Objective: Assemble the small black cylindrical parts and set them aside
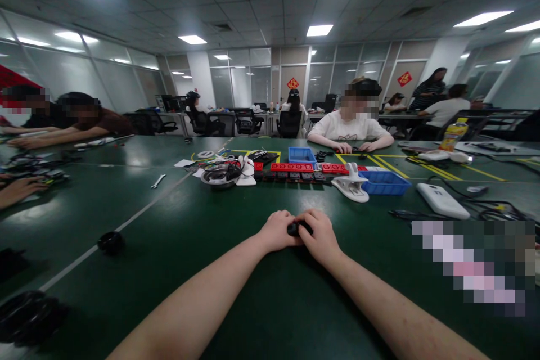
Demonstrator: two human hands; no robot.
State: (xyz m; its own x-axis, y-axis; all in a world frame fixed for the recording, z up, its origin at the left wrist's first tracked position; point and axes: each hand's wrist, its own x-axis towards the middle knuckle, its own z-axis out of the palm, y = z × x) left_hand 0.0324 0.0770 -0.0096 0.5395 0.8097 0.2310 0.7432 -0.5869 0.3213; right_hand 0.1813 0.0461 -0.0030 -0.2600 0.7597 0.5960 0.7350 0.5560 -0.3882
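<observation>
Both my hands meet at the middle of the green table [236,304], around a small black object [300,228]. My left hand [278,230] has its fingers wrapped round the object's left side. From the right, my right hand [318,236] curls its fingers over the same object. Most of the object is hidden under the fingers, so its shape cannot be made out. Beyond my hands lies a row of red and black power strips [295,168], with a white clamp stand [352,183] at its right end.
Blue bins [386,182] and a metal bowl with cables [219,176] stand beyond my hands. At left lie a wrench [158,181] and black coils [111,242]. A white device [442,201] and cables are at right. A person [350,124] sits opposite; others sit at left.
</observation>
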